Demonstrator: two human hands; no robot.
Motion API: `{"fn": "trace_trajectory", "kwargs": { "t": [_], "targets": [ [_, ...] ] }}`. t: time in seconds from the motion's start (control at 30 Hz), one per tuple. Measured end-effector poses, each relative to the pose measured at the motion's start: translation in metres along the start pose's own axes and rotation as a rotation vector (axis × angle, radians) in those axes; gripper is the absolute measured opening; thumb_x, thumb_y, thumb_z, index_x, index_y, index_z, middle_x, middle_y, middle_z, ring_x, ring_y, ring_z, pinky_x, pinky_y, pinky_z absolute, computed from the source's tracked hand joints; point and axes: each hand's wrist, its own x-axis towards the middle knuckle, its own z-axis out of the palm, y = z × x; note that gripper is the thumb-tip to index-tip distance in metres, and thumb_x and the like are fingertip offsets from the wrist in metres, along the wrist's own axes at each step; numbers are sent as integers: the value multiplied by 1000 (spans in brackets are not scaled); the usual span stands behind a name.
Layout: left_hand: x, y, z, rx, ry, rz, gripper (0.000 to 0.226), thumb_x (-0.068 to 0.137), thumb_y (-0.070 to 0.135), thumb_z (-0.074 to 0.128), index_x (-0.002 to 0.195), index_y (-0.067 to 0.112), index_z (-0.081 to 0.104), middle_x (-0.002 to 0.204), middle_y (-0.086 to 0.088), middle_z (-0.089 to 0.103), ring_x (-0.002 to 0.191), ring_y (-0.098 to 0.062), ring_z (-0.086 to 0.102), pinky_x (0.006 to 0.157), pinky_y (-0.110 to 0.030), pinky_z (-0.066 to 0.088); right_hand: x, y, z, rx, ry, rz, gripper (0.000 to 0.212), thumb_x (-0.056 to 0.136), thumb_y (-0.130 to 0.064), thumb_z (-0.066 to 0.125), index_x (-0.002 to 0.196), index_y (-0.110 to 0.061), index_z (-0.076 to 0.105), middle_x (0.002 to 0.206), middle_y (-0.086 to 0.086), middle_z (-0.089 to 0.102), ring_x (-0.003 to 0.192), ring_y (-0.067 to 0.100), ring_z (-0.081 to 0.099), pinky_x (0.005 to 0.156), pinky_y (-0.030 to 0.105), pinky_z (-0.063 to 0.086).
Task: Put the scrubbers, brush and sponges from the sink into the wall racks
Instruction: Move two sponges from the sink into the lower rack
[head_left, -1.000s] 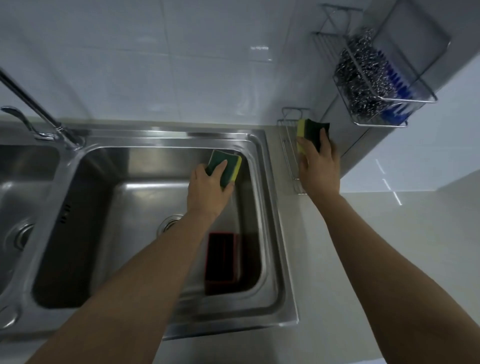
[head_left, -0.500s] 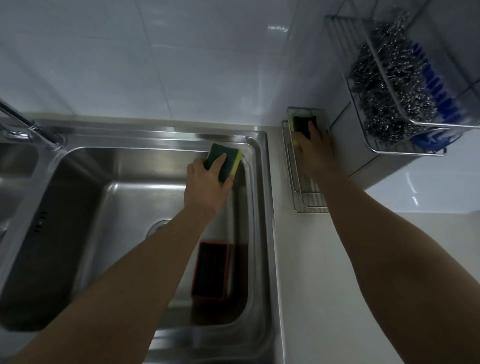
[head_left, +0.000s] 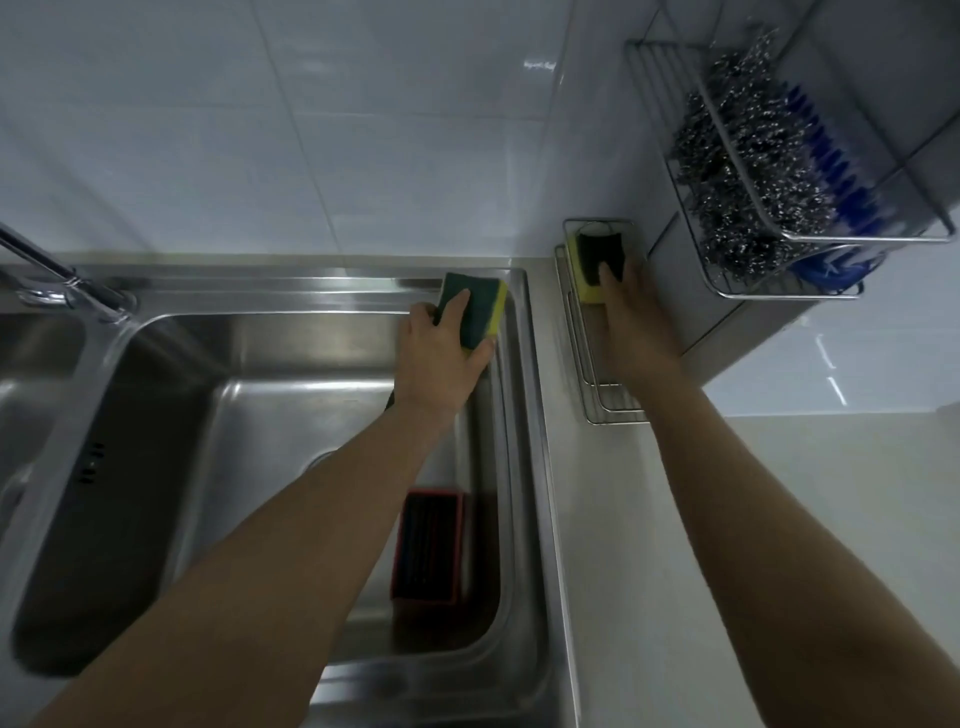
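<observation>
My left hand (head_left: 441, 358) grips a green and yellow sponge (head_left: 478, 309) above the back right corner of the steel sink (head_left: 291, 415). My right hand (head_left: 634, 322) presses a second green and yellow sponge (head_left: 595, 260) into the far end of the lower wire rack (head_left: 597, 400) on the right wall, fingers still on it. The upper wire rack (head_left: 831, 239) holds several steel wool scrubbers (head_left: 748, 171) and a blue brush (head_left: 831, 182). A red-edged dark sponge (head_left: 428, 551) lies on the sink floor near the right wall.
A tap (head_left: 57, 280) stands at the left behind the sink, with a second basin (head_left: 31, 374) beyond it. A pale countertop (head_left: 779, 519) stretches to the right of the sink. White tiles cover the wall behind.
My right hand has lowered its sponge from above the lower rack down into the rack's far end. My left hand holds its sponge in about the same spot. The view has shifted closer.
</observation>
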Motion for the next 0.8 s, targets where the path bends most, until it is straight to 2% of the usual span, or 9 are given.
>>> {"fn": "trace_trajectory", "kwargs": {
  "t": [0.07,0.17,0.27,0.37,0.5,0.6,0.8],
  "targets": [
    [-1,9,-1,-33,-5,5,67,88,44,61,147,20,38,127,-20,47,118,-33,44,92,-42,48,-29,-5,6,48,135,21,59,96,-11,45,152,-3,27,159,24,22,143,40,30,115,50,33],
    [-1,25,-3,-57,10,41,68,88,44,61,147,19,38,127,-21,48,121,-34,43,94,-42,47,-67,-15,15,106,290,41,52,99,-21,36,148,-2,36,155,21,34,144,37,32,118,47,29],
    [3,42,-6,-55,35,87,69,88,46,61,146,18,39,122,-20,51,115,-32,47,92,-39,47,-89,-17,20,100,324,124,55,103,-33,28,150,-6,34,156,16,34,146,31,30,122,42,19],
    [12,62,-6,-76,47,109,73,85,50,62,146,16,40,115,-18,52,111,-31,49,88,-37,50,-107,-14,28,33,332,155,55,103,-34,24,148,-7,37,154,14,39,147,28,30,124,40,15],
    [29,93,0,-100,22,118,80,82,55,63,146,15,38,117,-17,49,110,-30,49,83,-32,45,-111,-18,33,30,398,188,52,102,-31,24,145,-8,44,150,12,45,144,25,35,122,41,19],
    [43,114,8,-115,21,128,80,80,58,65,143,13,44,116,-17,50,109,-31,51,84,-35,49,-108,-18,38,18,442,198,51,101,-30,26,143,-9,48,148,9,49,142,24,39,121,41,22],
    [63,149,21,-49,-22,98,62,84,46,62,133,10,49,119,-16,48,109,-32,52,83,-40,51,-104,-17,44,29,605,174,45,98,-23,35,133,-11,60,140,6,58,133,23,51,117,44,30]
  ]
}}
